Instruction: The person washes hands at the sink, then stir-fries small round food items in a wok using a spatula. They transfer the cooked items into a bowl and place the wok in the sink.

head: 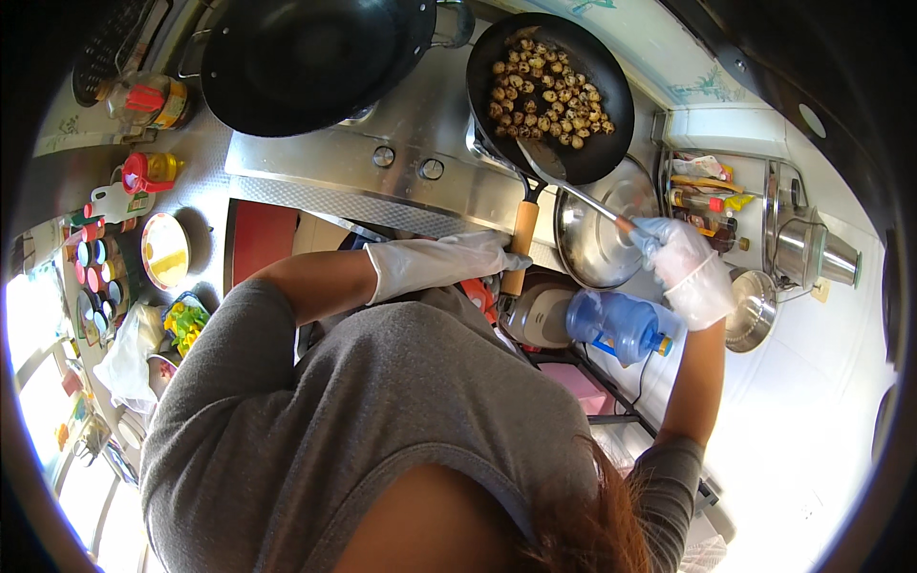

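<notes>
A black frying pan (616,129) sits on the right side of the stove with many speckled quail eggs (551,97) spread over its bottom. Its wooden handle (525,225) points towards me, and my left hand (491,254), in a whitish glove, is closed around it. My right hand (680,258), gloved too, grips the handle of a metal spatula (584,195). The spatula's blade rests inside the near edge of the pan, by the eggs. Some of the blade is coated in brownish residue. The glove hides the end of the spatula handle.
A large black wok (315,64) stands on the left burner. Beside the pan leans a round metal lid (609,229). Bottles fill a wire rack (770,179) at right; a blue water jug (616,326) is below. Oil bottles (150,172) and a plate (166,251) line the left counter.
</notes>
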